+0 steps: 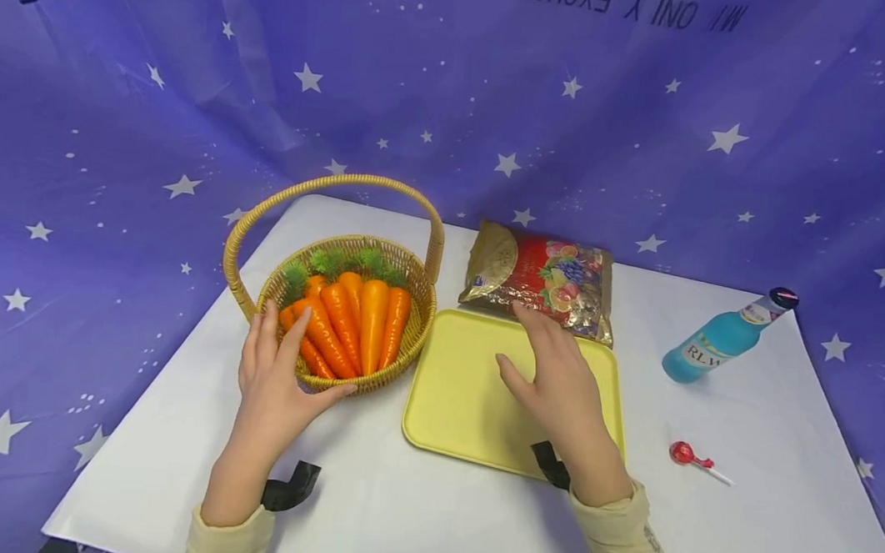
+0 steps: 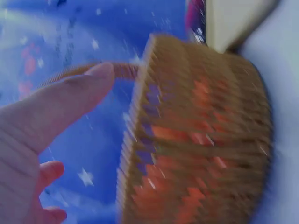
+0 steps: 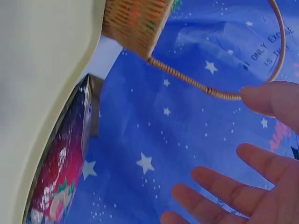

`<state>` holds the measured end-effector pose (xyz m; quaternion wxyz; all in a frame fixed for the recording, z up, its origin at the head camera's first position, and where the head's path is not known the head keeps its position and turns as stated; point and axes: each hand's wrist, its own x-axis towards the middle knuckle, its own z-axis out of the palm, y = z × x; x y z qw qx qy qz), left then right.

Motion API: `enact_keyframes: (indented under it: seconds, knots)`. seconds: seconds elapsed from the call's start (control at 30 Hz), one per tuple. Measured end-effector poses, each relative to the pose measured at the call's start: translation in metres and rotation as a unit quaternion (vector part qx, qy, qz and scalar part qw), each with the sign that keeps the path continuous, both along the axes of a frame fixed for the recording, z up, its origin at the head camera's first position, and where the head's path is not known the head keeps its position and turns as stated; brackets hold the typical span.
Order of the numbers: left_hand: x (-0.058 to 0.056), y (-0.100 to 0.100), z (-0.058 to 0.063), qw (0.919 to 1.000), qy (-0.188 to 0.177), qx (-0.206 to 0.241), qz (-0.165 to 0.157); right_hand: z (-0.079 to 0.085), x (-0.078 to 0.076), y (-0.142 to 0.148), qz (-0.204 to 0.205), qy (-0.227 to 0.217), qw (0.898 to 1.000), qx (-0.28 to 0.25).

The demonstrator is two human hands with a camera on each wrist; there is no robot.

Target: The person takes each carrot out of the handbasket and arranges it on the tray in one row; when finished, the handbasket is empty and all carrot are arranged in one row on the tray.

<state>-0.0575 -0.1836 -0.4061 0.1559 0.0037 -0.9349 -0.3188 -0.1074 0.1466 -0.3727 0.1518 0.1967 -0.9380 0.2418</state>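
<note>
A wicker basket (image 1: 419,334) with a tall arched handle holds several orange carrots (image 1: 374,323) with green tops. My left hand (image 1: 272,384) hovers at the basket's near left side, thumb and fingers spread, nothing held. In the left wrist view the woven basket wall (image 2: 210,126) fills the right half, blurred, beside the thumb. My right hand (image 1: 560,383) is over the yellow tray (image 1: 451,394), fingers extended and holding nothing. The right wrist view has the hand's spread fingers (image 3: 229,186) against the backdrop, with the red packet (image 3: 60,172) beyond the tray.
Behind the tray lies a shiny red and gold packet (image 1: 533,273) with fruit pictures. A blue bottle (image 1: 717,345) stands tilted-looking at the right, and a red lollipop (image 1: 683,453) lies nearer on the white table (image 1: 767,527). A purple starry cloth (image 1: 452,85) hangs behind.
</note>
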Motion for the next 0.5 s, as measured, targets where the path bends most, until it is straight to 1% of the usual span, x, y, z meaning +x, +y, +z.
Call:
enact_keyframes:
  seconds: [0.1, 0.2, 0.33, 0.43, 0.5]
  knots:
    - [0.003, -0.009, -0.011, 0.9987, -0.038, 0.033, 0.011, -0.001, -0.001, -0.005, 0.005, -0.008, 1.0, 0.004]
    - [0.003, -0.011, -0.02, 0.9955, -0.058, 0.073, 0.017, -0.001, -0.003, -0.009, 0.013, -0.011, 1.0, 0.005]
    - [0.004, -0.01, -0.027, 0.9872, -0.084, 0.128, 0.042, 0.0, -0.006, -0.016, 0.025, -0.019, 1.0, 0.007]
    - [0.005, -0.009, -0.03, 0.9811, -0.096, 0.157, 0.059, 0.001, -0.01, -0.021, 0.031, -0.027, 0.999, 0.011]
    - [0.005, -0.009, -0.033, 0.9773, -0.09, 0.179, 0.068, 0.002, -0.011, -0.025, 0.035, -0.032, 0.999, 0.013]
